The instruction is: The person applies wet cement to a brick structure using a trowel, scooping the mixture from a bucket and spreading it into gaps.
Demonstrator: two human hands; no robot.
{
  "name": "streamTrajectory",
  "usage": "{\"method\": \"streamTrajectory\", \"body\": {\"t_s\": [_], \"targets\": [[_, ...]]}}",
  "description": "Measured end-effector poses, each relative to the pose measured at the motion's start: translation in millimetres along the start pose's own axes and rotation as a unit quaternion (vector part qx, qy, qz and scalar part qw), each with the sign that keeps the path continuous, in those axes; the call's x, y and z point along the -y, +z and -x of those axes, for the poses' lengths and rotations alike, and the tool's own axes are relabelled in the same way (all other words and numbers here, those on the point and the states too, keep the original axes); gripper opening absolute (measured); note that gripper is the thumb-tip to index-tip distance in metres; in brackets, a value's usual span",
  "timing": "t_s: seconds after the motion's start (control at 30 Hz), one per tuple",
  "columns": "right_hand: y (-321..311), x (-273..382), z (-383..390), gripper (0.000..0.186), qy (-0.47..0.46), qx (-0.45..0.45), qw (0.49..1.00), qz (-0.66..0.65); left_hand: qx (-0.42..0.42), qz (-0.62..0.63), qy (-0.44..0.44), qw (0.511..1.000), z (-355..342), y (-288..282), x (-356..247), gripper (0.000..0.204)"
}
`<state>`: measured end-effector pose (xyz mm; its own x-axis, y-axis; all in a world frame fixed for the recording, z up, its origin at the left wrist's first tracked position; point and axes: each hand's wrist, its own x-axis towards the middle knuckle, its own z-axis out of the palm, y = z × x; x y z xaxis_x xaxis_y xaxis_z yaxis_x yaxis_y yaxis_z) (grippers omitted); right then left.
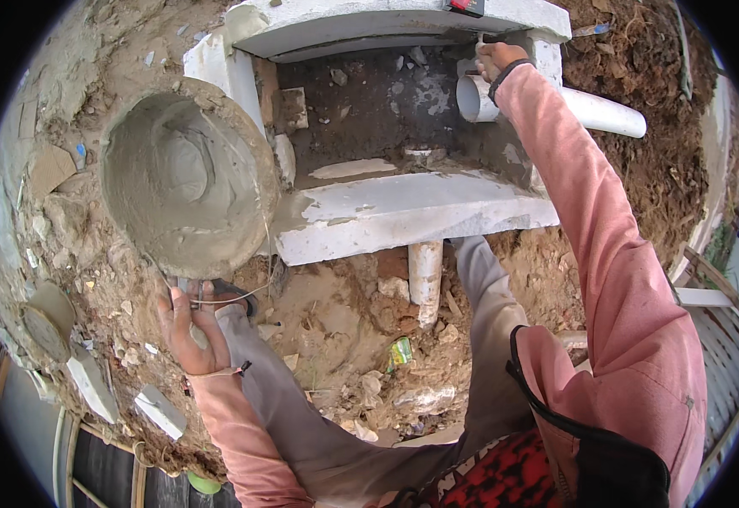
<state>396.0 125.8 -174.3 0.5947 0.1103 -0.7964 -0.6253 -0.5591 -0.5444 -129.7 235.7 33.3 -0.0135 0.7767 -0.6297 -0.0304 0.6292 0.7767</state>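
Observation:
Below the rim of a wide basin of wet grey mortar (187, 169), my left hand (193, 334) is closed around the basin's thin wire handle (232, 298). The basin tilts and shows its smeared inside. My right hand (501, 57) reaches far out to the inner far right corner of a block-walled pit (361, 106). Its fingers are closed at the wall, and a narrow pale piece shows above them; what it is I cannot make out. Just under that hand lies the open end of a white plastic pipe (598, 112), which passes out through the right wall.
A white block wall (412, 212) bounds the near side, with a second pipe (424, 284) below it. A curved slab (395, 25) spans the far side, a small dark box (464, 7) on it. A mortar-crusted bucket (48, 322) and loose blocks (160, 411) lie left.

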Motion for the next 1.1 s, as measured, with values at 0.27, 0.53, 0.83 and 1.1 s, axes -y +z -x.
{"method": "streamTrajectory", "body": {"t_s": [0.27,0.53,0.83,1.1], "targets": [[-58.0,-42.9,192.6,0.044,-0.13,0.164,0.978,0.028,0.014,0.042,-0.026,0.999,0.7,-3.0,-7.2,0.05],[32.4,63.0,300.4,0.049,-0.628,0.274,0.494,0.535,0.057,0.041,-0.001,0.998,23.2,45.2,-3.1,0.074],[115.8,54.7,305.9,0.039,-0.571,0.213,0.201,0.767,0.109,-0.06,0.032,0.992,36.3,80.1,12.1,0.065],[51.6,-20.2,224.9,0.054,-0.384,0.511,0.629,0.441,0.136,-0.195,0.074,0.969,38.3,75.4,28.7,0.051]]}}
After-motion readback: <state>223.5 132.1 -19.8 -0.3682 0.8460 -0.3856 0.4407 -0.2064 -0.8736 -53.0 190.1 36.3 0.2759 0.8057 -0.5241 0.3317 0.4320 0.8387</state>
